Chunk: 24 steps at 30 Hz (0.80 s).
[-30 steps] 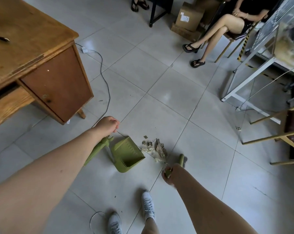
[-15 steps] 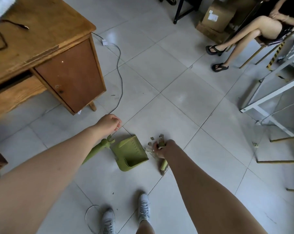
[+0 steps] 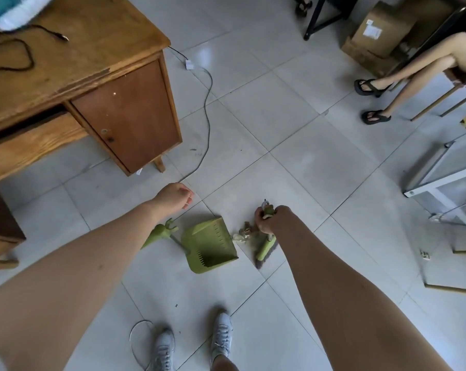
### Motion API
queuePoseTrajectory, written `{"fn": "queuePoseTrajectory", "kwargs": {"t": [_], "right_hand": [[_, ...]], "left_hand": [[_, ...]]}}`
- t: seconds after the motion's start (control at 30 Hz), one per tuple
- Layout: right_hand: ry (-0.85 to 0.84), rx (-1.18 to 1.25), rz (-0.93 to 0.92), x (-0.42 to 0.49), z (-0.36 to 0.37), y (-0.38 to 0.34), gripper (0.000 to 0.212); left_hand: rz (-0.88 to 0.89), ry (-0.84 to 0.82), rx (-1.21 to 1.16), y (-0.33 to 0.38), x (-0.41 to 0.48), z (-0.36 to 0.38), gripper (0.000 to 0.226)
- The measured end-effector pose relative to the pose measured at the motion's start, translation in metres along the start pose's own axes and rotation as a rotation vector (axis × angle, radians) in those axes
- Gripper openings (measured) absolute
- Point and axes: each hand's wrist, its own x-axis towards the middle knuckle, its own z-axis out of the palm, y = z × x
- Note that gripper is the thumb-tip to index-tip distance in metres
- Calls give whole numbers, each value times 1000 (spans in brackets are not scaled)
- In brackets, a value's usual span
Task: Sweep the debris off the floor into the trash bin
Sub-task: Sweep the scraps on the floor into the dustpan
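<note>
A green dustpan [image 3: 210, 243] rests on the grey tiled floor with its open mouth facing right. My left hand [image 3: 173, 196] is closed around the top of its long green handle [image 3: 159, 232]. My right hand [image 3: 269, 219] grips the handle of a green broom, whose brush head [image 3: 265, 249] touches the floor just right of the dustpan. A small pile of pale crumpled debris [image 3: 244, 232] lies between the dustpan's mouth and the broom head. No trash bin is in view.
A wooden desk [image 3: 92, 76] stands at the upper left, and a cable [image 3: 207, 124] trails from it across the floor. A seated person's legs [image 3: 403, 76], cardboard boxes [image 3: 376, 30] and a white metal frame [image 3: 440, 183] fill the right. My shoes [image 3: 194, 344] and a wire loop are below.
My right hand has swept the broom leftward, pushing the debris pile up against the dustpan's mouth. My left hand has kept the dustpan in place. The view has shifted slightly.
</note>
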Motion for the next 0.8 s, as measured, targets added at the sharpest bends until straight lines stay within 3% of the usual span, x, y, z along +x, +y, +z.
{"fn": "queuePoseTrajectory", "kwargs": {"t": [0.1,0.27,0.43,0.6,0.8], "right_hand": [[74,-118,-42,-16,-1,0,22],[32,-80,4,-24,-14,1,37],[-60,-202,-68,-33,-27,-10,21],[-60,-98,-7,-51,-45,-29,22],[-20,-326,12,-75,-68,-39,30]], "left_hand": [[24,2,-15,12,-2,10,28],[71,-25,-14,25,-8,33,30],[84,-39,3,27,-15,52,29],[125,-27,91,16,-27,44,19],[88,70,172,5,-44,7,26]]}}
